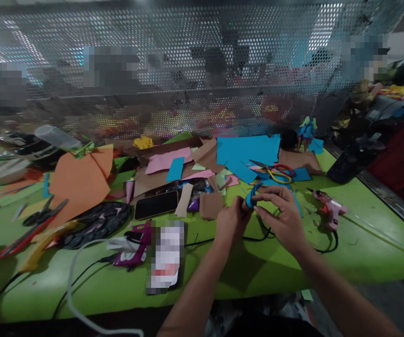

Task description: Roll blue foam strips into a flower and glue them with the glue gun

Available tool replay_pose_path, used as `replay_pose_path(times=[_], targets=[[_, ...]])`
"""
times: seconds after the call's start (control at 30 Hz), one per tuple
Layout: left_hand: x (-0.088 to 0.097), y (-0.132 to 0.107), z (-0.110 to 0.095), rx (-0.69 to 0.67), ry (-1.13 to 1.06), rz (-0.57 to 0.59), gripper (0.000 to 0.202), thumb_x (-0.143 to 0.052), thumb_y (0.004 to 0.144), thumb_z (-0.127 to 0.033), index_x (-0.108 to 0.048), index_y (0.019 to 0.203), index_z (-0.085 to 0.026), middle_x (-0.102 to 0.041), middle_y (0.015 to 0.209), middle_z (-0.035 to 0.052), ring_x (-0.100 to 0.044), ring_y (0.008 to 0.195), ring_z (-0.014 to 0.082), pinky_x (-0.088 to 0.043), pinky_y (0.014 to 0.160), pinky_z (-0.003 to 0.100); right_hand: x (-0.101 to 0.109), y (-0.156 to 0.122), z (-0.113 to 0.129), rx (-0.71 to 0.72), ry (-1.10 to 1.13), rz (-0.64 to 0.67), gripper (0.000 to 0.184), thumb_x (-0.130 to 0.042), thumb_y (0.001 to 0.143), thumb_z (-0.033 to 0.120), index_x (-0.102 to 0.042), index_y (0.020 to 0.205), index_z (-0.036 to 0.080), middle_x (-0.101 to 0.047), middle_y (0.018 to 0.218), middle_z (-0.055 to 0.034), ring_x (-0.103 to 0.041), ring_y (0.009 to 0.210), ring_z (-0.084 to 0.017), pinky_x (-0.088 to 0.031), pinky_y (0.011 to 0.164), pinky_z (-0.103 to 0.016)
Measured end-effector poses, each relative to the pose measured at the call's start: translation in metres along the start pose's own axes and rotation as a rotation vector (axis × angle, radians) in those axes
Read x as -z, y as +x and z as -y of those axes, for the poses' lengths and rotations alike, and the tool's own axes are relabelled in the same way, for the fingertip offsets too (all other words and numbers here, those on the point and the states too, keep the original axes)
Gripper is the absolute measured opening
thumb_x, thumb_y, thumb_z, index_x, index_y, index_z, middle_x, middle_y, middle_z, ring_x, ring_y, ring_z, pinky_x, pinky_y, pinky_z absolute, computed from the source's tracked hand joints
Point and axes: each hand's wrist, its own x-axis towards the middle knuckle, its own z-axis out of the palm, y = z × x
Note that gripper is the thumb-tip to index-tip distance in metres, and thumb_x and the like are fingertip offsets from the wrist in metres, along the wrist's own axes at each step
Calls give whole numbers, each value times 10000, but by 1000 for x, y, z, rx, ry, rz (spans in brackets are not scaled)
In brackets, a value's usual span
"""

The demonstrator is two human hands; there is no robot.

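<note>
A curled blue foam or paper strip (252, 198) is between my two hands, above the green table. My left hand (230, 219) is closed round its lower end; a small brown part shows there, too little to name. My right hand (283, 216) holds the strip's right side with thumb and fingertips, the other fingers bent and apart. Behind my hands lie scissors (275, 174) with yellow and red handles, and blue sheet material (247, 149). To the right of my right hand rests a pink glue gun (330, 208) with a black cord.
A dark phone (156, 205) and a purple power strip (135, 245) lie left of my hands, near a second, blurred phone (165, 257). Farther left are an orange sheet (79, 180) and a yellow glue gun (44, 243). A dark bottle (354, 159) lies right. Perforated metal (188, 107) stands behind.
</note>
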Motion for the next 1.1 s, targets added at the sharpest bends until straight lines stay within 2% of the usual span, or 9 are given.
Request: replay_pose_path(times=[0.2, 0.47, 0.67, 0.93, 1.1], targets=[[2, -1, -3, 92, 22, -36, 222, -487, 936, -408, -480, 1044, -214, -695, 806, 61, -702, 762, 274, -389, 593, 282, -6, -3, 0, -136, 95, 25, 168, -682, 834, 251, -726, 996, 267, -592, 1038, -60, -555, 1069, -249, -442, 960, -416], [4, -3, -8, 55, 14, -31, 246, -473, 942, -389, -486, 1102, -204, -702, 922, 99, -699, 876, 293, -448, 694, 322, -7, -2, -2, -297, 205, 71, 123, -676, 798, 278, -724, 907, 251, -608, 1025, -62, -557, 1082, -259, -452, 903, -387], [1, -2, -6, 23, 7, 5, 219, -463, 947, -348, -475, 1115, -209, -712, 976, 104, -699, 889, 297, -446, 700, 328, -10, -3, -3, -276, 214, 60, 72, -676, 800, 270, -709, 856, 240, -604, 977, -50, -569, 997, -230, -449, 888, -368], [0, -1, -6, 33, -12, 36, 182, -449, 958, -336, -474, 1088, -212, -707, 991, 103, -701, 899, 283, -446, 725, 320, -11, -4, -4, -229, 199, 52, 68, -676, 808, 255, -719, 859, 250, -607, 961, -47, -581, 990, -233, -456, 906, -383], [1, -2, -5, 61, -109, 68, 206, -428, 966, -367, -436, 1109, -219, -714, 965, 90, -707, 872, 276, -430, 667, 303, -10, -5, -6, -216, 199, 68, 89, -679, 818, 263, -734, 888, 262, -593, 988, -53, -570, 1018, -238, -459, 917, -388]])
